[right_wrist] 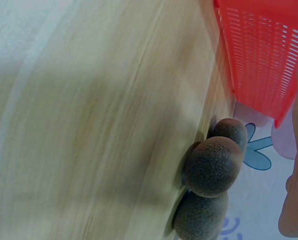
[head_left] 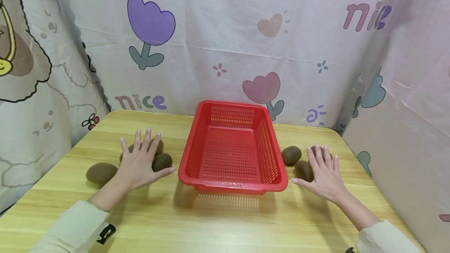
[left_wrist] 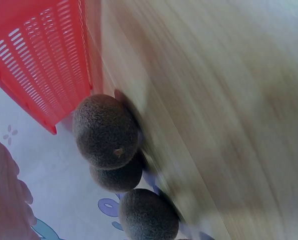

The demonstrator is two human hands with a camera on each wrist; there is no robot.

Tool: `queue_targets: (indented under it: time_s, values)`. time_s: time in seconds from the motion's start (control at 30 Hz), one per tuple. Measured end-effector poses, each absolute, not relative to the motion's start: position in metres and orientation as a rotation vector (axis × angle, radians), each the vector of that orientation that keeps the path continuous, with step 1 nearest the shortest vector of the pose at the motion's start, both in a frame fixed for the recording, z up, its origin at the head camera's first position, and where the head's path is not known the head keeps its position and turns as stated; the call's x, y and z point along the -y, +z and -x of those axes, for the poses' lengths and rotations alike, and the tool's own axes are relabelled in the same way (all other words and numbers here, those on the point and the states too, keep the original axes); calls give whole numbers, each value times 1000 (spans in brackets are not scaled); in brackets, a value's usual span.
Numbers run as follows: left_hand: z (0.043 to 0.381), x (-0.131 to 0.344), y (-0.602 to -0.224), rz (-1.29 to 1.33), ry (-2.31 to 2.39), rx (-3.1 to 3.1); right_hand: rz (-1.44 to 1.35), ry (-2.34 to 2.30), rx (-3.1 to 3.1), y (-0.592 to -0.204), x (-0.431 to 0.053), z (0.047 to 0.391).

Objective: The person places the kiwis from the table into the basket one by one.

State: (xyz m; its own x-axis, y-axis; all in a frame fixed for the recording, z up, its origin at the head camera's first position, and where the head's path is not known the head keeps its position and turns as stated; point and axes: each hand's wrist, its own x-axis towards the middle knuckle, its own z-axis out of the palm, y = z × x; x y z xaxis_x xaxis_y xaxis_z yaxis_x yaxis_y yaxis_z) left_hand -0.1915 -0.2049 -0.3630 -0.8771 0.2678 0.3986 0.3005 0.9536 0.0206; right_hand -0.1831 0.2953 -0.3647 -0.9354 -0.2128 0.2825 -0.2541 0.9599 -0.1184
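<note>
My left hand (head_left: 138, 163) hovers palm down with fingers spread over a group of brown kiwis (head_left: 162, 163), partly hiding them. Another kiwi (head_left: 101, 173) lies left of that wrist. In the left wrist view, fuzzy kiwis (left_wrist: 106, 131) sit in a row under the hand. On the other side, my right hand (head_left: 325, 177) is also spread, above kiwis (head_left: 304, 171) and partly covering one behind its fingers. A further kiwi (head_left: 291, 155) rests nearer the basket. The right wrist view shows kiwis (right_wrist: 213, 167) below that hand. Neither hand grips anything.
Between the hands stands a red plastic basket (head_left: 233, 186) with slotted walls and nothing inside. The light wood table (head_left: 147, 221) carries everything. A white curtain (head_left: 218, 22) printed with flowers hangs behind the table and along both sides.
</note>
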Motion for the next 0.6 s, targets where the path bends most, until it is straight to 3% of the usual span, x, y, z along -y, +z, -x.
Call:
queue_targets:
  time_s: [0.6]
  values:
    - [185,194,-349,499,-234,2797,-347,333,2811,-369,-304,182]
